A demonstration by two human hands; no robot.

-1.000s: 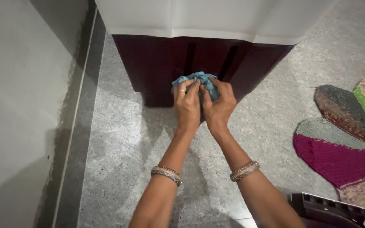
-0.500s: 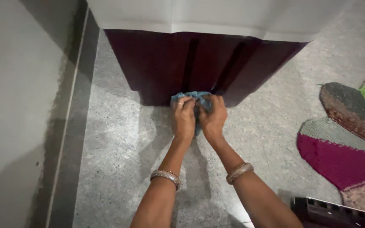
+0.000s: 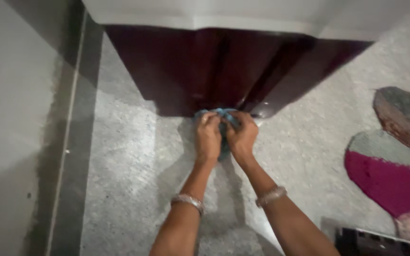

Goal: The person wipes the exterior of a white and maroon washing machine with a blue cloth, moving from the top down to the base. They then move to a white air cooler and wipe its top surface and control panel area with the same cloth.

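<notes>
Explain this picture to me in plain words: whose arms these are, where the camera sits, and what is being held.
The camera is worn on a person's head and looks down, so both arms are that person's own. The left hand and the right hand together clutch a bunched blue cloth, pressed low against a dark maroon cabinet with a white top. Each wrist wears a bangle. Below is a speckled grey floor. A colourful woven mat lies on the right, and a grey wall stands on the left.
</notes>
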